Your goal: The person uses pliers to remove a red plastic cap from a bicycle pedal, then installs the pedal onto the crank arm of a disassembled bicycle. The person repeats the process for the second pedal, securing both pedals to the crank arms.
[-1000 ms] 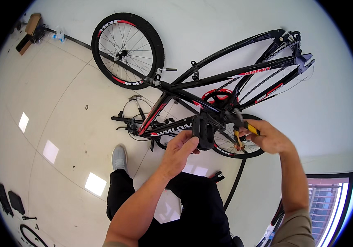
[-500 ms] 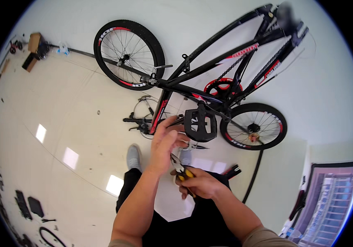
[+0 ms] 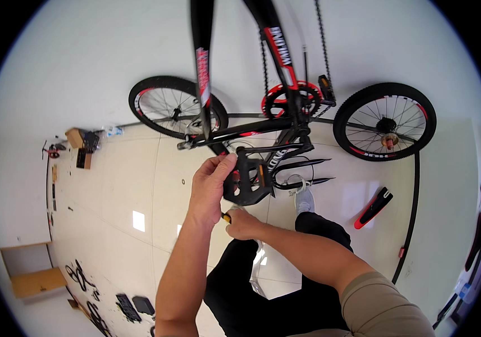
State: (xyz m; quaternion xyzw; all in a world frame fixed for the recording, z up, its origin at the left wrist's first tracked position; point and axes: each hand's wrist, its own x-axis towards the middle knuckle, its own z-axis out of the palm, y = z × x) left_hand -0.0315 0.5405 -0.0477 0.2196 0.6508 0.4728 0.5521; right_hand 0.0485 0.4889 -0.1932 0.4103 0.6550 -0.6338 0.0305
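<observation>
I have the left hand [image 3: 209, 184] on the black platform pedal [image 3: 245, 175], its thumb laid over the near-left edge in a narrow pinch; the fingers behind that edge I mostly can't see. The pedal sits in the middle of my view, at the left end of the crank arm [image 3: 268, 149]. Its body runs roughly up and down in the view, while the crank arm runs nearly straight across to the right, toward the bicycle frame [image 3: 278, 48], so the two long axes stand close to square.

The right hand [image 3: 244, 224] is lower, just below the pedal's bottom edge and close to the left wrist. It is curled around a yellow-gripped hand tool [image 3: 226, 217]. From there the pedal lies upward, with the crank arm's pedal end above it; the left hand is the nearer of the two, already touching.

Only a short piece of the tool shows, so I can't make out its working end or which way it points. The joint between pedal and crank arm sits dark on dark beside the thumb, too hard to read. The frame's upper tubes are cut off by the top of my view.
</observation>
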